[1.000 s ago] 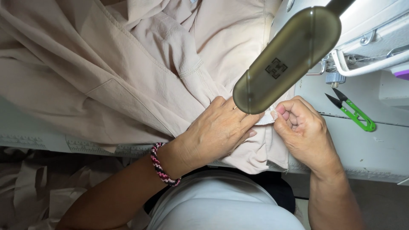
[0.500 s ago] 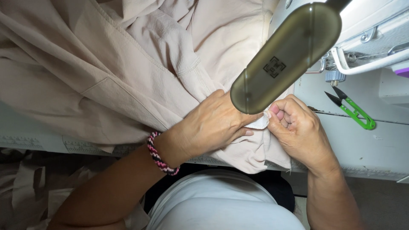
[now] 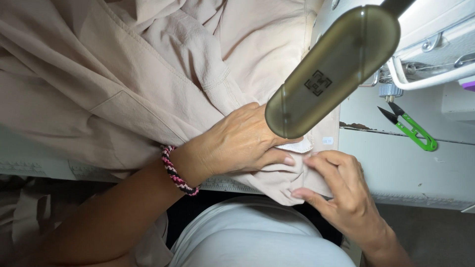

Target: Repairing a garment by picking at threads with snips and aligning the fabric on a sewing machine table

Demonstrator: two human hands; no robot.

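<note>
A beige garment (image 3: 118, 79) lies bunched over the sewing table and hangs off its near edge. My left hand (image 3: 242, 141), with a pink, black and white braided bracelet (image 3: 175, 170) at the wrist, presses flat on the cloth near a small white label (image 3: 299, 146). My right hand (image 3: 339, 190) pinches the folded beige edge just below and to the right of that label. A dark olive lamp head (image 3: 334, 69) hangs over the spot and hides part of the cloth and my left fingertips.
Green-handled thread snips (image 3: 413, 129) lie on the pale table (image 3: 396, 168) at the right. The white sewing machine body (image 3: 435, 39) stands at the upper right. More beige cloth hangs at the lower left (image 3: 24, 222). A ruler strip (image 3: 222, 185) runs along the table's front edge.
My right hand has dropped from beside the lamp head to the cloth's lower folded edge. My left hand has shifted slightly and stays pressed on the garment.
</note>
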